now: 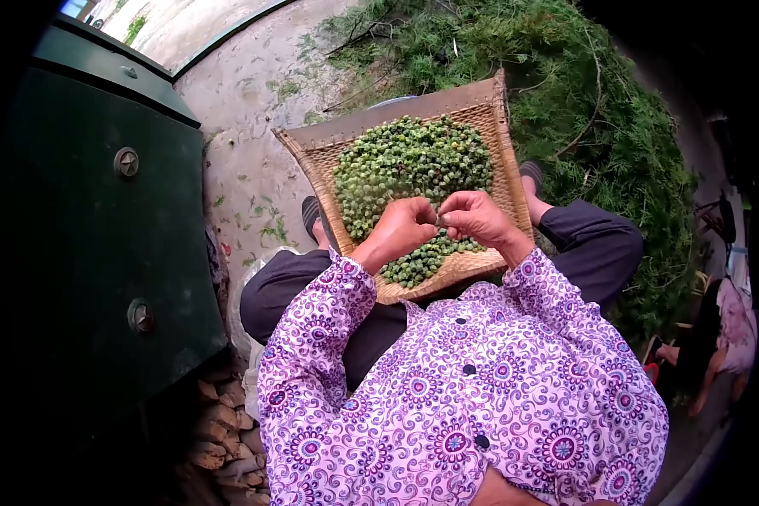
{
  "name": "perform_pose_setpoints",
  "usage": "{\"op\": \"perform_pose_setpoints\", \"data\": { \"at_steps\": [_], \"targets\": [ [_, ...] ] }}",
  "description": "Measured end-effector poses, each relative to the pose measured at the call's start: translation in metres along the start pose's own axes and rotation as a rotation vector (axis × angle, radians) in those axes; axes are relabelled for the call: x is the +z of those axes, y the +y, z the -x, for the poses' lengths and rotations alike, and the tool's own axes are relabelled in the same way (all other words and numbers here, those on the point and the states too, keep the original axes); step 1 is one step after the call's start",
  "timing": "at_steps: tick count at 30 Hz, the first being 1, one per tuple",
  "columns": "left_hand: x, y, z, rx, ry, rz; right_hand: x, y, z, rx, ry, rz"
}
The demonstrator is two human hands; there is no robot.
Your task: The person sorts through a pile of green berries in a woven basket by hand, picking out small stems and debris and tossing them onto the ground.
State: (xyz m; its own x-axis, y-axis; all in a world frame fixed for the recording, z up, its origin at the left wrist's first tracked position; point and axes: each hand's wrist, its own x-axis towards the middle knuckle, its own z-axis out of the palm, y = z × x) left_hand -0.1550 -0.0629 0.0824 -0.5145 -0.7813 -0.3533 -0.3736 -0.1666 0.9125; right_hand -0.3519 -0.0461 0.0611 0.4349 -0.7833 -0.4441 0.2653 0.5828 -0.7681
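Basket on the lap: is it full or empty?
Nearly full. Small green berries are heaped across most of the woven basket; only its edges show bare.

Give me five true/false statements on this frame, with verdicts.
1. The woven basket holds green berries. True.
2. The left hand and right hand rest on opposite rims of the basket. False: they meet, fingertips together, above the berries.
3. Cut green branches lie piled beyond the basket. True.
4. The person wears a plain white shirt. False: the purple patterned sleeve shows a floral print.
5. Stacked firewood sits at the lower left. True.
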Motion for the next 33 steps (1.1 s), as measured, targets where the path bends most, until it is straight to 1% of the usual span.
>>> {"op": "perform_pose_setpoints", "data": {
  "at_steps": [1, 2, 3, 5, 6, 7, 9, 10, 11, 12, 13, 15, 16, 17, 19, 20, 21, 23, 24, 26, 27, 29, 30, 31, 33],
  "targets": [
    [-0.001, 0.003, 0.000, 0.000, -0.044, -0.043, -0.007, 0.001, -0.001, -0.012, 0.048, 0.004],
    [-0.002, 0.004, 0.002, 0.017, -0.056, -0.110, -0.017, 0.002, -0.001, -0.002, 0.146, 0.045],
    [-0.002, 0.005, 0.003, 0.021, -0.056, -0.111, -0.037, 0.014, -0.006, -0.022, 0.223, 0.212],
    [-0.002, 0.006, 0.006, -0.028, -0.285, -0.320, -0.051, 0.025, -0.005, 0.087, 0.296, 0.792],
    [0.000, 0.002, 0.007, -0.038, -0.351, -0.396, -0.055, 0.037, -0.007, 0.044, 0.299, 0.948],
    [0.001, 0.008, 0.010, -0.087, -0.428, -0.473, -0.057, 0.047, -0.009, -0.042, 0.249, 1.086],
    [0.002, 0.001, 0.012, -0.013, -0.425, -0.545, -0.057, 0.069, -0.021, -0.205, 0.219, 1.430],
    [0.001, 0.000, 0.012, -0.018, -0.425, -0.547, -0.053, 0.073, -0.021, -0.153, 0.223, 1.481],
    [-0.001, 0.000, 0.010, -0.020, -0.360, -0.560, -0.049, 0.078, -0.023, -0.101, 0.226, 1.531],
    [-0.002, 0.003, 0.009, -0.020, -0.296, -0.570, -0.042, 0.080, -0.024, -0.088, 0.251, 1.536],
    [-0.004, 0.006, 0.007, -0.025, -0.296, -0.570, -0.043, 0.083, -0.024, -0.088, 0.248, 1.532],
    [-0.005, 0.014, 0.006, -0.040, -0.239, -0.564, -0.051, 0.089, -0.024, -0.185, 0.288, 1.492],
    [-0.006, 0.015, 0.006, -0.016, -0.235, -0.555, -0.058, 0.089, -0.022, -0.157, 0.267, 1.415],
    [-0.007, 0.014, 0.005, -0.013, -0.235, -0.553, -0.067, 0.087, -0.020, -0.156, 0.269, 1.418],
    [-0.008, 0.012, 0.003, 0.056, -0.216, -0.500, -0.073, 0.070, -0.010, 0.025, 0.283, 1.069],
    [-0.008, 0.011, 0.002, 0.071, -0.199, -0.506, -0.073, 0.059, -0.005, 0.245, 0.269, 0.732],
    [-0.009, 0.014, 0.002, 0.076, -0.203, -0.508, -0.071, 0.052, 0.001, 0.252, 0.283, 0.612],
    [-0.012, 0.024, 0.003, -0.019, -0.192, -0.418, -0.069, 0.040, 0.006, 0.277, 0.230, 0.475],
    [-0.012, 0.024, 0.002, -0.044, -0.174, -0.359, -0.068, 0.040, 0.006, 0.272, 0.234, 0.474],
    [-0.014, 0.017, -0.002, -0.019, -0.145, -0.340, -0.060, 0.040, 0.001, 0.301, 0.172, 0.696],
    [-0.015, 0.015, -0.004, -0.002, -0.112, -0.317, -0.054, 0.044, -0.004, 0.302, 0.171, 0.696],
    [-0.016, 0.015, -0.003, 0.015, -0.078, -0.337, -0.047, 0.063, -0.016, 0.190, 0.105, 1.177],
    [-0.017, 0.015, -0.003, 0.020, -0.081, -0.335, -0.049, 0.077, -0.021, 0.022, 0.130, 1.352],
    [-0.018, 0.016, -0.002, 0.026, -0.084, -0.333, -0.044, 0.085, -0.025, 0.017, 0.179, 1.462],
    [-0.019, 0.018, -0.001, 0.037, -0.080, -0.351, -0.036, 0.091, -0.025, 0.102, 0.312, 1.418]
  ]
}}
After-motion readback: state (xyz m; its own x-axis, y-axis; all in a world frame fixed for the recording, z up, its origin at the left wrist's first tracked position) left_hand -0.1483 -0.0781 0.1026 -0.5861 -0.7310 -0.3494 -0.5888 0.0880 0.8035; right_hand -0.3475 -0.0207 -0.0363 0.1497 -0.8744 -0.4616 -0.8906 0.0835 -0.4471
